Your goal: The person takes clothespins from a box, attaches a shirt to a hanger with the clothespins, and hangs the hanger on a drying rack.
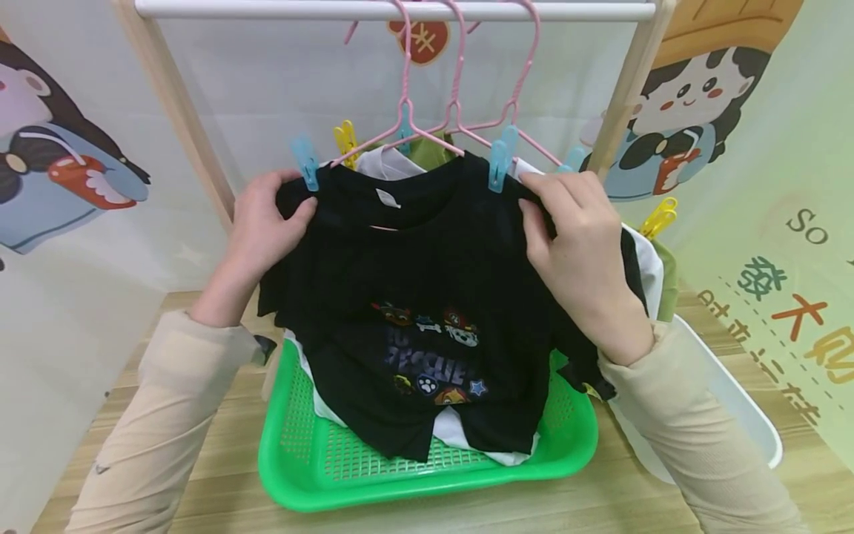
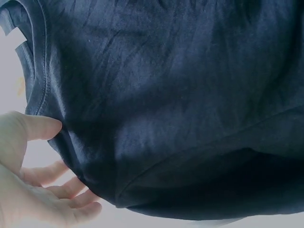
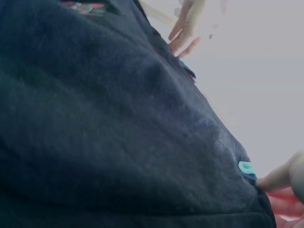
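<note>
A black T-shirt with a cartoon print hangs from a pink hanger in the head view. Blue clothespins, one at the left shoulder and another at the right, clip it there. My left hand pinches the left shoulder, thumb in front and fingers partly hidden behind the cloth. At the opposite shoulder, just outside the clothespin, my right hand holds the fabric between thumb and fingers. Dark cloth fills much of both wrist views, with the left thumb at its edge.
Other garments hang behind on more pink hangers, with yellow clothespins among them. A white rail on wooden posts carries the hangers. Below stand a green basket and, at right, a white basin on the wooden table.
</note>
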Motion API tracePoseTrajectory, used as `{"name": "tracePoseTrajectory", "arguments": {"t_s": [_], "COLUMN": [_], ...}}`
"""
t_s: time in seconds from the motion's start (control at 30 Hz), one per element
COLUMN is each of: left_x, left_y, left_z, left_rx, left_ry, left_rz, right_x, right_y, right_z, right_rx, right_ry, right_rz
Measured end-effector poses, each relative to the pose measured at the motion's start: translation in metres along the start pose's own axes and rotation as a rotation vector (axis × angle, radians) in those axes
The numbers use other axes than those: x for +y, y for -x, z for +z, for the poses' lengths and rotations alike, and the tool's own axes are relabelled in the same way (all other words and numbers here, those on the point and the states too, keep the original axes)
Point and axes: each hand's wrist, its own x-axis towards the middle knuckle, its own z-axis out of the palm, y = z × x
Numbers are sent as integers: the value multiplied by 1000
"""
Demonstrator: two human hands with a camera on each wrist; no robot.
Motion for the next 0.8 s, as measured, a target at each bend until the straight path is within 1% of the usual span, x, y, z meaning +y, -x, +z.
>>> {"name": "tracePoseTrajectory", "arguments": {"t_s": [0.07,0.17,0.2,0.3,0.43,0.53,0.6,0.7,0.73,0.8], "left_x": [-1,-2,-3,-4,-1,3,8,16,19,27], "left_y": [0,-1,-1,-1,3,9,14,24,28,37], "left_z": [1,3,3,4,6,9,12,17,18,21], "left_rx": [-1,2,4,2,-10,-13,-5,-4,-15,-61], "left_ry": [6,20,21,29,36,44,47,34,22,-16], "left_rz": [12,29,36,37,31,61,100,150,159,162], "right_x": [-2,-5,-7,-10,-16,-21,-26,-34,-37,-42], "right_y": [1,2,3,5,10,15,19,27,29,35], "right_z": [2,5,6,9,12,12,12,11,11,10], "right_rx": [52,81,76,39,-4,-40,-74,-148,-169,-215], "right_ry": [-47,-72,-75,-87,-110,-98,-100,-83,-77,-55], "right_rz": [-7,-38,-48,-73,-82,-75,-51,-2,22,64]}}
